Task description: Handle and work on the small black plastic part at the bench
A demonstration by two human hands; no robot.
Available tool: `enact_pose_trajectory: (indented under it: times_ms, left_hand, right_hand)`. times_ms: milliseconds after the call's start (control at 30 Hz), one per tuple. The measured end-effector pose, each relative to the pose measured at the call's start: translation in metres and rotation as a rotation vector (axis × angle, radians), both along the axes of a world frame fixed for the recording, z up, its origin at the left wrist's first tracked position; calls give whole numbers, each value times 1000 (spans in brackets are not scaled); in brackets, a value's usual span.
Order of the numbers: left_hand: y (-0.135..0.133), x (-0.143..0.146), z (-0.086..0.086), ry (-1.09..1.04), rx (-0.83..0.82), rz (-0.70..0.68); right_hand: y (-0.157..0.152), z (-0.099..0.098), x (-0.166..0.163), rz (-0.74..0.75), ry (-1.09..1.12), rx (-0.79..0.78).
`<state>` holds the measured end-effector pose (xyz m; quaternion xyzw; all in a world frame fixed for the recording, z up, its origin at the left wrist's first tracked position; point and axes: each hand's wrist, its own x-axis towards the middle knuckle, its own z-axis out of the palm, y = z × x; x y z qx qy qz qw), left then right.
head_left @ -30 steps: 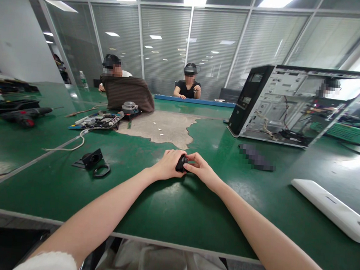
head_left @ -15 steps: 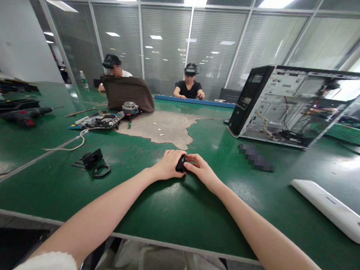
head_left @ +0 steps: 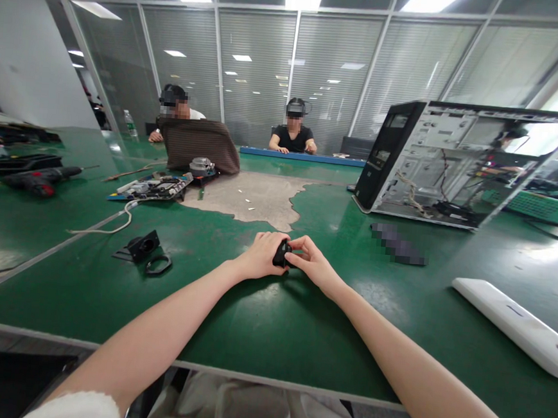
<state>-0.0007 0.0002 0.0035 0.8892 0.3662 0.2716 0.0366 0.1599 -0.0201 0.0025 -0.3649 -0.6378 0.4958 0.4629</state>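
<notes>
part (head_left: 282, 253): small, black, mostly hidden | where: just above green counter (head_left: 260, 323), between both hands | left hand (head_left: 260, 254): grip closed on part | right hand (head_left: 310, 260): fingertips pinch part

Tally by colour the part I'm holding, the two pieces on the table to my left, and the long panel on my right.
Black: 3 (part, bracket, ring)
White: 1 (panel)
Total: 4

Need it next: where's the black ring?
In the head view, the black ring lies on the green table, left of the left hand, just in front of the small black block.
</notes>
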Motion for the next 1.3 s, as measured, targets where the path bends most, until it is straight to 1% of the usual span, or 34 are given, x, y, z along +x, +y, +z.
enact_pose_trajectory:
  times_ms: [133, 300, 367, 500, 733, 867, 933, 1100, 1300]
  left_hand:
    - [0, 0, 1, -2, -16, 1]
    - [0, 0, 1, 3, -13, -3]
    - [0, 0, 0, 6, -2, -6]
    - [0, 0, -1, 5, 7, 2]
    - [0, 0, 0, 6, -7, 1]
    - [1, 0, 0, 19, 7, 0]
    - [1, 0, 0, 19, 15, 3]
    - [0, -1, 0, 16, 26, -2]
    - [0, -1, 1, 13, 22, -9]
  right_hand:
    - [2, -3, 1, -13, -41, -23]
    - [-1, 2, 5, 105, -12, 4]
    - [-3, 4, 5, 120, 0, 18]
    - [-4, 6, 2, 48, -11, 10]
    - [1, -1, 2, -14, -44, -36]
    - [-1, 2, 5, 100, -1, -7]
    - [-3, 4, 6, 130, 16, 3]
    - [-3, 3, 2, 38, 8, 8]
    - [2, -2, 2, -12, -47, -35]
